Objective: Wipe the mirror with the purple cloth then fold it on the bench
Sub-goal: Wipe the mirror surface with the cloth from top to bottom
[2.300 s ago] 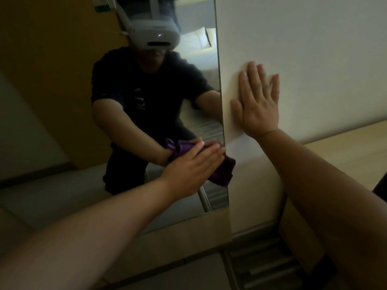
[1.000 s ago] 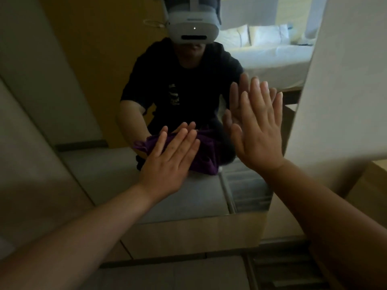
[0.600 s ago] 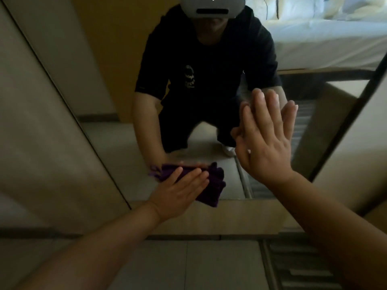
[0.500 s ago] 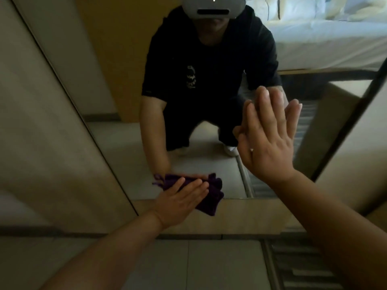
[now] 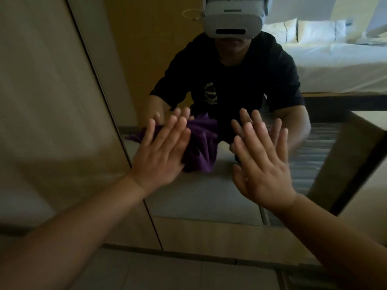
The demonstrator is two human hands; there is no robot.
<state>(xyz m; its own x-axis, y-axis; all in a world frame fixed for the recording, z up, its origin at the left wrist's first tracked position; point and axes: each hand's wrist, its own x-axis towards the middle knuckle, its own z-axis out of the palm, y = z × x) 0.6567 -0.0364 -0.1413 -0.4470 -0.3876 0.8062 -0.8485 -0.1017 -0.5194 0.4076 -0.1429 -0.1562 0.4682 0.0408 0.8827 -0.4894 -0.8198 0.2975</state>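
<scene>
The left hand (image 5: 161, 155) lies flat with its fingers straight and slightly spread, palm pressing the purple cloth (image 5: 201, 145) against the mirror (image 5: 209, 193); it is a flat press, not a closed grasp. The cloth sits bunched and creased at the middle of the frame, spilling out to the right of and below the fingertips, with a darker corner showing to the left of the hand. The right hand (image 5: 263, 164), right of centre, is also spread wide and holds nothing; its fingers meet their reflection, so the palm seems to rest on the glass, a little apart from the cloth.

The glass fills the centre and upper right of the frame. It reflects a crouching person in a black T-shirt (image 5: 230, 80) with a small round print, wearing a white headset (image 5: 231, 19) at the top centre. Behind that figure, in the upper right, the reflection shows a bed (image 5: 335, 65) with white bedding and pillows. A beige wall panel (image 5: 48, 91) covers the left of the frame, meeting the glass along a dark slanted edge. Below the mirror runs a wooden base strip (image 5: 219, 237), and the pale floor (image 5: 167, 273) lies across the bottom. Both bare forearms reach in from the lower corners, the left one covering part of the panel and strip.
</scene>
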